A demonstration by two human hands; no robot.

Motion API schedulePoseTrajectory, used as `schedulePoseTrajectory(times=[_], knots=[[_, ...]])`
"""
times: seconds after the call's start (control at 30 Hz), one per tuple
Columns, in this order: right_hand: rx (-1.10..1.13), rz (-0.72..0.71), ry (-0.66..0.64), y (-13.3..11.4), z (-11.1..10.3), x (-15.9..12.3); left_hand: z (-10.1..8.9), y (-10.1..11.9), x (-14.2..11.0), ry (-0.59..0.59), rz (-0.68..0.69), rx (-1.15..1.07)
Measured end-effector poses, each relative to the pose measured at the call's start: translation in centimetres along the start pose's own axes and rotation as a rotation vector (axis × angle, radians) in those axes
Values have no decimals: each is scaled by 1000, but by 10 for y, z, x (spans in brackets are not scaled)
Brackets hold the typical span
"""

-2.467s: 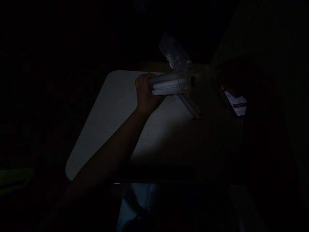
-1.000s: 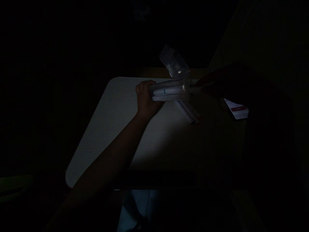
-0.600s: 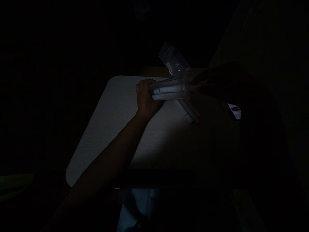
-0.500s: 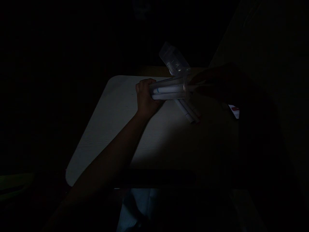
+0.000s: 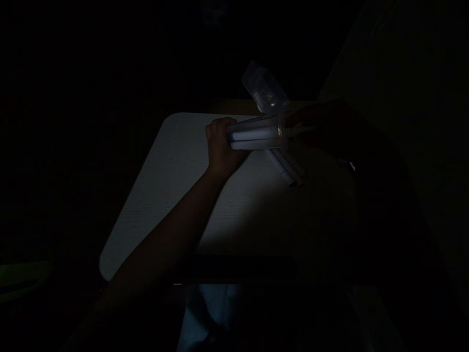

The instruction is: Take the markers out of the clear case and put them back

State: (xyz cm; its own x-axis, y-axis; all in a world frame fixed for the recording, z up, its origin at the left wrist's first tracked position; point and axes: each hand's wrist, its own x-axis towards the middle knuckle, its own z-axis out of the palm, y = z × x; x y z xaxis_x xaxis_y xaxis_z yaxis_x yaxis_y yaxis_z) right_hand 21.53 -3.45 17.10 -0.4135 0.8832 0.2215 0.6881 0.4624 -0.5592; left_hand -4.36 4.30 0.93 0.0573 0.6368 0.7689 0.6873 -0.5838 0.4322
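My left hand (image 5: pixel 220 144) is wrapped around the closed end of a clear plastic container (image 5: pixel 258 123), which lies on its side with its mouth to the right. White markers (image 5: pixel 254 134) are inside it. At the mouth, in deep shadow, is my right hand (image 5: pixel 320 124), its fingers around a pale marker (image 5: pixel 302 129) that points into the container. Below the container, a few more markers (image 5: pixel 284 166) with dark and red ends lie on the white table (image 5: pixel 164 171). Much of my right hand is lost in the dark.
Behind the container is a clear plastic case (image 5: pixel 266 90), at the table's far edge. A small bright object (image 5: pixel 352 166) shows partly beside my right forearm. A dark slot (image 5: pixel 242 268) runs along the near edge. The surroundings are very dark.
My right hand and forearm have shifted slightly left, covering more of the bright object. The marker at the mouth sits a little further left, and the markers inside have shifted slightly.
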Motion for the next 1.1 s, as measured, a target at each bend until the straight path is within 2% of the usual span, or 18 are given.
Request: schedulePoseTrajectory(times=[0.17,0.3,0.47,0.7,0.83,1.1], knots=[[-5,163,14,-21,-9,-7,2,-2,-1,5,14,-10],[94,193,35,-16,-11,-9,2,-3,0,2,25,-10],[172,293,-9,-14,-7,-9,3,-3,-1,1,12,-21],[250,105,-33,3,0,-3,2,-3,-1,1,19,-57],[205,-35,-59,12,9,0,1,-2,0,-16,5,-48],[232,51,-86,5,8,-1,3,-2,0,-9,0,-34]])
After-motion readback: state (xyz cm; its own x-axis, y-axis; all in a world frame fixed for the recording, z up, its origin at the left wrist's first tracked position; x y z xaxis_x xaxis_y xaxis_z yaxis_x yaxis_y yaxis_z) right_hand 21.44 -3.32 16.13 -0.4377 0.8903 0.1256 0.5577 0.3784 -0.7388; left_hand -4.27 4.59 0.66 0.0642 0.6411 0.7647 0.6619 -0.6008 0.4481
